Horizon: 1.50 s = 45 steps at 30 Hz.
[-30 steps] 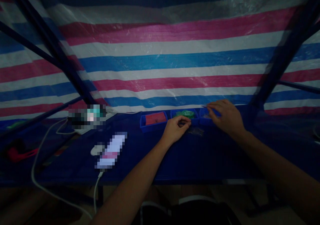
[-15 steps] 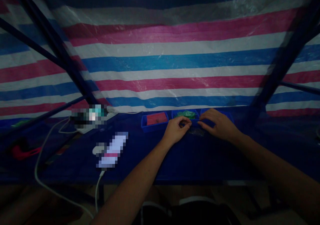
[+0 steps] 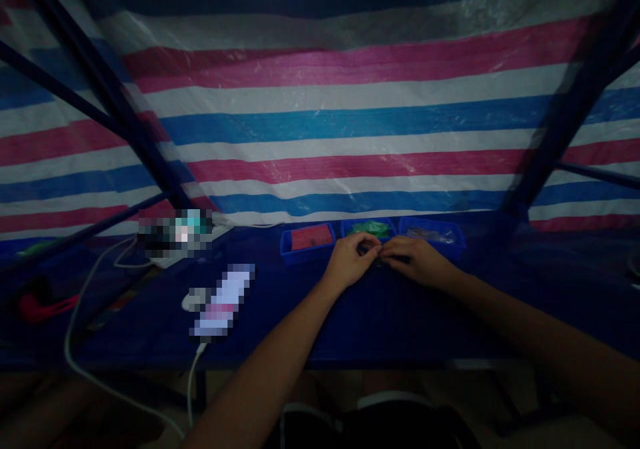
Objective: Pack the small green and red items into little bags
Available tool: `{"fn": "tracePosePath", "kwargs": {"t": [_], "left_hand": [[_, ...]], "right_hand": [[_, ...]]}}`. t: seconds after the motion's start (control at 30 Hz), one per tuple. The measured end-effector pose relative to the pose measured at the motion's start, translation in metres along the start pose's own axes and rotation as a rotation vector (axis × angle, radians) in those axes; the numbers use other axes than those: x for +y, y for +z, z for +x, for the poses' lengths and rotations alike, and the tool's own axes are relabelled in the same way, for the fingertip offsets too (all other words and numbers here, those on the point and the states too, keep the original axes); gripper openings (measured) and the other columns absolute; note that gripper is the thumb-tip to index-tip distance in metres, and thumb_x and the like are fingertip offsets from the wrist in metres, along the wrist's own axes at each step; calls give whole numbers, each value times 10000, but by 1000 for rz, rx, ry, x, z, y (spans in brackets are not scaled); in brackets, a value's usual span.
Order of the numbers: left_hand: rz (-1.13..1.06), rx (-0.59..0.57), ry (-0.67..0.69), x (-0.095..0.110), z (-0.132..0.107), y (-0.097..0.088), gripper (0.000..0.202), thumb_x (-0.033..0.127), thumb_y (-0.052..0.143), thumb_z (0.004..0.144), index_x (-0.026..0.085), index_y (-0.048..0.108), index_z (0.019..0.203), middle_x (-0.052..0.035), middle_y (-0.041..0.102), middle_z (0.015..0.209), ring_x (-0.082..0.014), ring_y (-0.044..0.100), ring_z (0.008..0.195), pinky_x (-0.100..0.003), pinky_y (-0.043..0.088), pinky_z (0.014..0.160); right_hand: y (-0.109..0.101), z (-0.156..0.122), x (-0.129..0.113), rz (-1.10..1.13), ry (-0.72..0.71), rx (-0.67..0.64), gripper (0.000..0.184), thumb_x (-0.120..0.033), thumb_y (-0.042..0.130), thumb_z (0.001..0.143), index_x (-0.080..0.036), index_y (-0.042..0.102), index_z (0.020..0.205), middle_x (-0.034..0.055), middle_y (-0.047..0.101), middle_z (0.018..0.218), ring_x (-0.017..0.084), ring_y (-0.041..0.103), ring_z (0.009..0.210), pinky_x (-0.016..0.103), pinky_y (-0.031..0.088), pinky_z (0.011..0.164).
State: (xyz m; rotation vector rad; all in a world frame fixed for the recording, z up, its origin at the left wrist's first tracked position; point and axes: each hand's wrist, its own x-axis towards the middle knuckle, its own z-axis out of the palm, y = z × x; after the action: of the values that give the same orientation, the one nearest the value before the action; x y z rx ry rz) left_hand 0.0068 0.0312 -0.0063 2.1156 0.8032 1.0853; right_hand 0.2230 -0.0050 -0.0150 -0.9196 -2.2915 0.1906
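My left hand (image 3: 353, 257) is closed in a pinch above the blue table, in front of the bins. Just beneath its fingertips shows a bit of clear plastic, which looks like a small bag (image 3: 379, 263); most of it is hidden by the fingers. From the right, my right hand (image 3: 420, 261) reaches in, thumb and fingers pinched together against the left fingertips. What it grips is too small and dark to make out. Behind the hands stand a blue bin with green packets (image 3: 371, 229) and another holding clear plastic bags (image 3: 433, 234).
A blue bin with pink-red pieces (image 3: 310, 237) stands left of the hands. Further left lie a phone (image 3: 225, 300) on a white cable, a round white object (image 3: 195, 299) and a power strip (image 3: 173, 257). A striped tarp (image 3: 350, 126) hangs behind, between blue frame posts (image 3: 555, 136).
My right hand has moved left and down to meet the left fingertips, uncovering the right bin. The clear plastic is now mostly hidden. My left hand has stayed nearly in place.
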Motion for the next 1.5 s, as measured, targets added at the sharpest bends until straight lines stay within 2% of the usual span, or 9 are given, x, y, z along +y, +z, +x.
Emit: {"fn": "tracePosePath", "kwargs": {"t": [0.2,0.33,0.47,0.6,0.73,0.93,1.23,1.37,1.5], "left_hand": [[5,24,19,7,-2,-2,202,350,640,957,192,734,1039,-51,765,1001,-179,719,881,-272,537,733],[-73,4,11,10,-4,0,295,415,657,951,197,702,1144,-84,770,1087,-203,737,968,-327,575,860],[-181,-50,-3,5,-6,5,398,339,766,870,185,647,1217,-99,783,1057,-207,761,944,-339,604,858],[-177,-76,-4,-4,-5,8,349,235,766,855,177,662,1183,-77,793,970,-190,770,880,-315,612,817],[-159,-49,-14,-8,-2,7,316,222,743,871,181,669,1175,-81,789,1007,-183,765,875,-312,606,817],[-181,43,-56,-9,1,6,355,203,761,851,171,662,1190,-90,782,1013,-170,744,874,-285,575,775],[-400,43,-107,-13,2,5,539,225,836,787,168,582,1259,-63,763,956,-154,733,844,-284,562,804],[-410,12,-134,-14,1,5,526,247,838,789,173,575,1238,-56,756,938,-144,725,806,-280,560,783],[-407,7,-138,-13,1,6,518,217,847,766,167,566,1198,-50,748,917,-135,716,771,-265,552,742]], "right_hand": [[-7,2,-1,132,130,175,179,-321,654,952,-286,795,1058,54,755,1048,234,709,960,396,558,885],[-8,3,-3,265,242,247,205,-406,669,941,-280,800,1036,55,764,1045,239,714,964,384,560,857],[-6,2,-6,381,400,282,250,-450,721,886,-255,800,1021,51,782,993,214,719,798,345,564,726],[-5,3,-9,465,509,289,319,-483,768,830,-229,794,1021,48,796,880,197,711,682,320,562,651],[-5,5,-10,495,515,296,369,-489,797,793,-207,782,1031,66,803,899,208,730,697,331,585,666],[-3,5,-8,488,475,315,325,-450,784,818,-201,754,1026,82,789,991,225,751,821,351,606,746],[4,4,-1,546,405,231,309,-378,729,871,-212,685,1128,67,746,1051,194,725,862,321,597,746],[4,3,-1,542,398,222,304,-400,708,890,-213,688,1130,63,747,1012,194,716,845,312,586,711],[4,3,-3,531,365,240,310,-378,728,877,-209,691,1134,66,738,1038,194,718,873,322,586,762]]}}
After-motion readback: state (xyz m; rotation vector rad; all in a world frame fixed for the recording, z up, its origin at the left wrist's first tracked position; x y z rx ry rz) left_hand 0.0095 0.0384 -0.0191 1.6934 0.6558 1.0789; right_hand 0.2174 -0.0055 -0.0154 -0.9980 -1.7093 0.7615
